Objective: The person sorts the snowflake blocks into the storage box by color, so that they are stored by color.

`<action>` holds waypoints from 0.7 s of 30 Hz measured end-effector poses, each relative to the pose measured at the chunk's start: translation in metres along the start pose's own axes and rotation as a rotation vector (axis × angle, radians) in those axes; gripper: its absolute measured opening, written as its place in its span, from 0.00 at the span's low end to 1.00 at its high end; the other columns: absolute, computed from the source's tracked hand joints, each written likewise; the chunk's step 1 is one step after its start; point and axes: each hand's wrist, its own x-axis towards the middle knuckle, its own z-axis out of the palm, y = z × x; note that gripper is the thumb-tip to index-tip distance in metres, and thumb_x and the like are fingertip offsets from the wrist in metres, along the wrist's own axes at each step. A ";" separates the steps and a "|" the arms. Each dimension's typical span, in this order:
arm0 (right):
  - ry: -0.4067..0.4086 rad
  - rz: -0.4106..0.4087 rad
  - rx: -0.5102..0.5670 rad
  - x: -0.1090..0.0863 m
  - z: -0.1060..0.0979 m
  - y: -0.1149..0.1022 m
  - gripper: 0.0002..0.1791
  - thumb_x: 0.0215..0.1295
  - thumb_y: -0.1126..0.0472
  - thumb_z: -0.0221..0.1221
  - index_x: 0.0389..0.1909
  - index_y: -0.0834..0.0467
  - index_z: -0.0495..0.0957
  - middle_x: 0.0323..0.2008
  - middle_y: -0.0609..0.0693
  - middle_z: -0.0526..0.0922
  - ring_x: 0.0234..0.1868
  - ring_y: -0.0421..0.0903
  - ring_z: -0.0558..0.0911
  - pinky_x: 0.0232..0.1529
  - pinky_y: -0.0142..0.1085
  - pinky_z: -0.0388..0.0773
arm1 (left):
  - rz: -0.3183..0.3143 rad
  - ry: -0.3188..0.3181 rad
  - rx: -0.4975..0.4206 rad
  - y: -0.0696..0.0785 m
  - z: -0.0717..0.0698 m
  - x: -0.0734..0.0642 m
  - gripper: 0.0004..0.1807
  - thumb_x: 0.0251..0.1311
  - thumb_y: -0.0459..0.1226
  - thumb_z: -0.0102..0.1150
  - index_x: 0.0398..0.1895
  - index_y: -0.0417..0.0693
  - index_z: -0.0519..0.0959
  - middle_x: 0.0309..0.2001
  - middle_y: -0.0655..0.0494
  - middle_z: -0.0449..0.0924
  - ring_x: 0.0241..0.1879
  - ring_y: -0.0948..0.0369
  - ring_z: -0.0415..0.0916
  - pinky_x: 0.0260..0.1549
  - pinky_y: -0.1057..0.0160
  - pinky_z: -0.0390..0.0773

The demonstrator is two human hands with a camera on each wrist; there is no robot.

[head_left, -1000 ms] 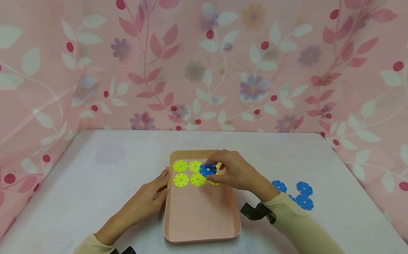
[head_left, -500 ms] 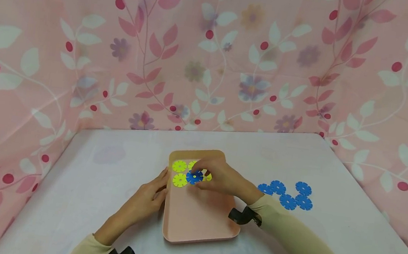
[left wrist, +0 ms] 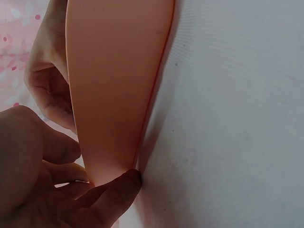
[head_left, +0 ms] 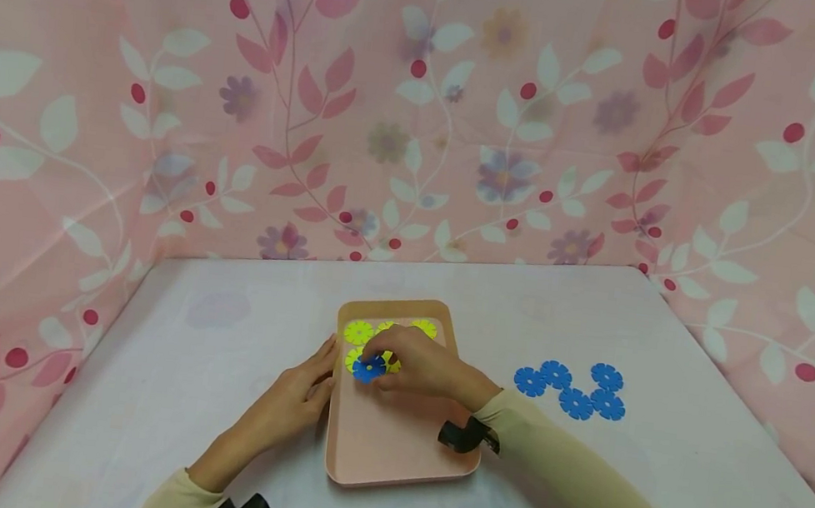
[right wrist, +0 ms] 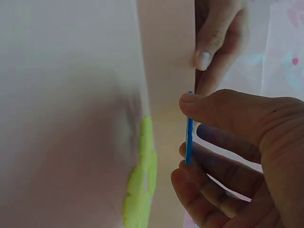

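Observation:
My right hand point(head_left: 425, 363) pinches a blue notched snowflake disc point(head_left: 368, 369) over the left half of a pink tray point(head_left: 401, 446). Seen edge-on in the right wrist view, the blue disc point(right wrist: 189, 135) sits between the thumb and fingertips. Yellow snowflake discs point(head_left: 359, 331) lie in rows at the tray's far end, some hidden behind the disc and hand. On the tray's left side, my left hand point(head_left: 291, 400) rests its fingers against the outer wall. The left wrist view has its fingertips point(left wrist: 126, 183) low on that wall point(left wrist: 118, 85).
Several more blue snowflake discs point(head_left: 576, 403) lie in a loose group on the white table point(head_left: 653, 483), to the right of the tray. A pink floral curtain point(head_left: 452, 125) closes off the back and sides.
My right hand has carried the blue disc leftward and a little nearer across the tray. Its sleeve now uncovers the blue discs on the table. The left hand stays in place.

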 end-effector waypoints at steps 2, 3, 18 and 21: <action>-0.007 0.000 -0.010 0.001 0.004 0.001 0.16 0.61 0.64 0.75 0.49 0.61 0.86 0.47 0.49 0.87 0.47 0.45 0.82 0.49 0.34 0.81 | 0.003 0.002 0.005 0.000 0.000 0.000 0.32 0.74 0.29 0.55 0.77 0.30 0.59 0.79 0.38 0.51 0.73 0.46 0.62 0.67 0.46 0.66; -0.006 -0.002 -0.014 0.001 0.006 0.002 0.16 0.60 0.63 0.75 0.49 0.61 0.86 0.47 0.49 0.87 0.46 0.44 0.82 0.49 0.34 0.81 | 0.004 0.004 0.008 0.000 0.000 0.000 0.32 0.74 0.29 0.55 0.77 0.30 0.59 0.79 0.38 0.51 0.73 0.46 0.62 0.67 0.46 0.66; -0.037 -0.023 -0.069 -0.001 0.018 0.004 0.19 0.59 0.59 0.77 0.51 0.57 0.87 0.47 0.45 0.87 0.43 0.44 0.79 0.49 0.33 0.74 | -0.005 0.007 0.021 0.002 0.001 0.000 0.32 0.74 0.29 0.55 0.78 0.32 0.59 0.80 0.38 0.52 0.75 0.46 0.57 0.68 0.45 0.63; -0.082 -0.032 -0.035 -0.003 0.015 0.001 0.19 0.59 0.59 0.77 0.51 0.56 0.87 0.47 0.43 0.87 0.42 0.43 0.79 0.46 0.30 0.75 | -0.013 0.004 0.017 0.002 0.001 -0.001 0.32 0.75 0.29 0.54 0.78 0.33 0.59 0.80 0.39 0.52 0.75 0.46 0.57 0.68 0.45 0.63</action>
